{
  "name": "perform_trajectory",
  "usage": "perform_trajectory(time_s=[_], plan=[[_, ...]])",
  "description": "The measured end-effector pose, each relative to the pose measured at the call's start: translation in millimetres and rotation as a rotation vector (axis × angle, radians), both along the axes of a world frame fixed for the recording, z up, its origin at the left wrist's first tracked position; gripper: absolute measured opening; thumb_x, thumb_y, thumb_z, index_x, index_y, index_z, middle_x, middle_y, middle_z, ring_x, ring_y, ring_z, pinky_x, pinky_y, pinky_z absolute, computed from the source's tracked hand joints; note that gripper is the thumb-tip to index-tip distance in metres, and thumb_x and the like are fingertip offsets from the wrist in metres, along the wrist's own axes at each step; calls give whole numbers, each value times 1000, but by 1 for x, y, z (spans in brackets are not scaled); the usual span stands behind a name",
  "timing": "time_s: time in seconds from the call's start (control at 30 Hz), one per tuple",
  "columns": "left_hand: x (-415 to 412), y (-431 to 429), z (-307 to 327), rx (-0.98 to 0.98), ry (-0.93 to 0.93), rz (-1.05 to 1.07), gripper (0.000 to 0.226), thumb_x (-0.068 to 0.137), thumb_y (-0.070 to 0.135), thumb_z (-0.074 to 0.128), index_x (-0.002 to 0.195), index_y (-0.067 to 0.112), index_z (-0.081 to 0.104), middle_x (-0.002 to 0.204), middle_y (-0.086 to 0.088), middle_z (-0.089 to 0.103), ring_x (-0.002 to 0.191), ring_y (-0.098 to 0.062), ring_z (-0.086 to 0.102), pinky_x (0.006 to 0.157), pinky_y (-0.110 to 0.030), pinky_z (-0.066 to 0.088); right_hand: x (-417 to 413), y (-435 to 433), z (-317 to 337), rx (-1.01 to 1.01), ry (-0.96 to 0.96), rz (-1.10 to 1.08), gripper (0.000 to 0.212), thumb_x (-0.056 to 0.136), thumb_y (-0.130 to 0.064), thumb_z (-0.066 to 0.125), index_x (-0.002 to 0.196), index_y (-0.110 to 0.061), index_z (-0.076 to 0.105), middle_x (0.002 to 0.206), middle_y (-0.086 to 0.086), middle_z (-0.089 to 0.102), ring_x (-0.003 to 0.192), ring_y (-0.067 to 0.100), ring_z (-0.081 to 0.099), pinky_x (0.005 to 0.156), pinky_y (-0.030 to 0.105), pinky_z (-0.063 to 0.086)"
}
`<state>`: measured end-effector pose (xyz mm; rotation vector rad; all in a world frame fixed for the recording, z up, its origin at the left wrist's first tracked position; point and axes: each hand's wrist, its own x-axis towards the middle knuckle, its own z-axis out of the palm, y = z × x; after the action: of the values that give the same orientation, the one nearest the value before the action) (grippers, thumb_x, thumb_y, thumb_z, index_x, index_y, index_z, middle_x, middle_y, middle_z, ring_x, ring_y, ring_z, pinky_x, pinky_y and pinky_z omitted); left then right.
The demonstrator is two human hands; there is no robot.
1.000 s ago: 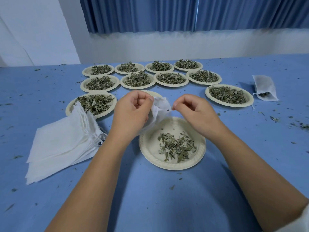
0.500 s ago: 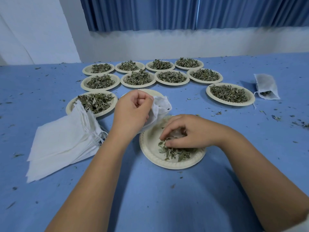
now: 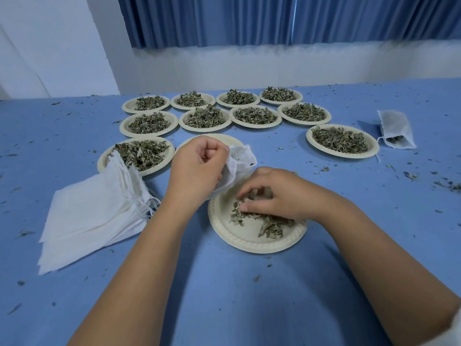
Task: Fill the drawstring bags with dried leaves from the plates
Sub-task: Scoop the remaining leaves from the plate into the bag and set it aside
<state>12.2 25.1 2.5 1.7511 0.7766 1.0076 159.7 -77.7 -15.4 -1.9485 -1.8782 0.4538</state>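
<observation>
**Now: right hand gathering leaves at the nearest plate**

Nearest, on the blue surface [image 3: 224, 295], a pale paper plate [image 3: 239, 236] is carrying a thin scatter of dried leaves [image 3: 270, 227]. The right hand [image 3: 277, 196] is lying palm-down over them, with its fingers curling in and pinching up a clump.

Just behind it, to the left, the left hand [image 3: 197, 171] is clenching a white drawstring bag [image 3: 239, 158]. The hand is holding the bag over the plate's far rim, and loose cloth is spilling out to the right of the fist.

Further left, a fanned stack of empty bags [image 3: 94, 216] is lying flat, its far corner overlapping a full plate [image 3: 169, 156]. Behind the left hand the rim of another plate [image 3: 232, 138] is showing, though what it holds cannot be told.

Out to the right, a single heaped plate [image 3: 344, 156] is sitting apart. Beside it, a flat bag [image 3: 395, 123] is showing a few leaves at its near end.

Farther back, two rows of four heaped plates [image 3: 255, 126] are standing close together. Leaf crumbs are littering the surface all round.

At the very back, a white wall [image 3: 249, 66] and a blue curtain [image 3: 274, 21] are closing the view.
</observation>
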Motion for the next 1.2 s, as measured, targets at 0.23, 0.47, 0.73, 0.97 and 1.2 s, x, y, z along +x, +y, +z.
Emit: perform_trajectory(time_s=[0.23, 0.47, 0.73, 0.97, 1.2], plan=[[-1, -1, 1, -27, -8, 0, 19, 92, 8, 60, 76, 18, 64, 47, 13, 48, 39, -2, 44, 43, -15, 39, 6, -7, 13, -85, -175, -186, 32, 101, -34, 39, 96, -16, 66, 94, -1, 65, 91, 16, 59, 87, 41, 48], [-1, -1, 1, -7, 4, 5, 18, 92, 9, 60, 77, 19, 64, 46, 13, 49, 39, -2, 44, 43, -15, 39, 0, -7, 14, -85, 121, -242, 21, 95, -15, 46, 98, -21, 66, 84, -3, 66, 62, 10, 64, 65, 31, 56], [-2, 0, 1, -13, -13, 21, 18, 91, 10, 61, 77, 20, 65, 49, 14, 50, 42, -3, 45, 46, -16, 41, 13, -22, 24, -337, 18, 26, 66, 75, -40, 80, 128, -57, 45, 123, -24, 44, 110, -6, 45, 90, 18, 41], [-1, 1, 1, 0, -10, 17, 17, 91, 9, 60, 78, 19, 65, 47, 14, 51, 41, -3, 45, 45, -16, 41, 3, -10, 9, -162, 34, 23, 49, 76, -35, 82, 119, -46, 62, 110, -18, 49, 95, -10, 48, 87, 7, 38], [-2, 0, 1, 3, -19, 10, 16, 92, 9, 60, 78, 17, 64, 44, 14, 50, 38, -1, 46, 43, -13, 40, 5, -8, 6, -102, 61, 37, 38, 79, -45, 76, 115, -50, 63, 117, -27, 52, 104, -12, 48, 89, 8, 36]])
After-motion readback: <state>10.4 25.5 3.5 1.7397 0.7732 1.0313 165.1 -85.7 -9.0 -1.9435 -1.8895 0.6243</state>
